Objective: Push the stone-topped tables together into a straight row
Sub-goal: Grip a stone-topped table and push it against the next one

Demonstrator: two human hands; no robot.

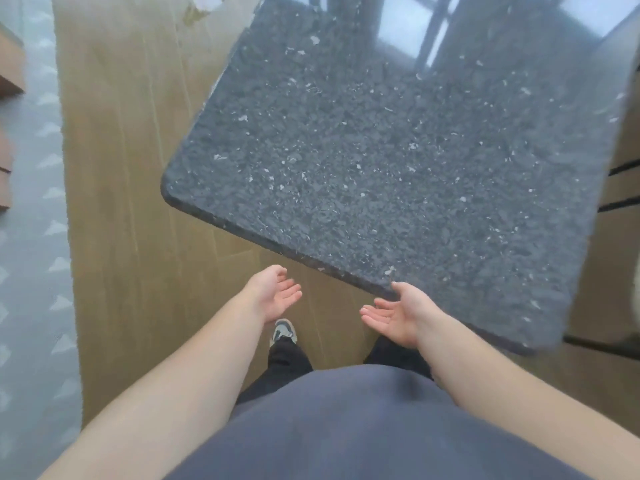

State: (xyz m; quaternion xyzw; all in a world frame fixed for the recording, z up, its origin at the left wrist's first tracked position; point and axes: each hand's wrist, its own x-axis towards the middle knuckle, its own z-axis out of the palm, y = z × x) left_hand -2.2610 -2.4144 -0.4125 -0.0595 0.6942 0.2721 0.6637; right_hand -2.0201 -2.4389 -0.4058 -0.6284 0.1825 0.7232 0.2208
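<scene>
One dark speckled stone-topped table (pixel 398 161) fills the upper right of the head view, its top turned at an angle to me and its near edge running from the rounded left corner down to the right. My left hand (pixel 275 294) hangs palm up just below that edge, fingers apart, holding nothing and not touching the stone. My right hand (pixel 398 315) is also palm up with spread fingers, its thumb right at the table's near edge. No other stone-topped table is in view.
Wooden floor (pixel 131 202) lies under and left of the table. A pale patterned rug (pixel 31 237) runs down the left side, with brown furniture (pixel 8 64) at the far left. Dark chair or frame bars (pixel 620 202) show past the table's right edge. My shoe (pixel 284 332) stands between my hands.
</scene>
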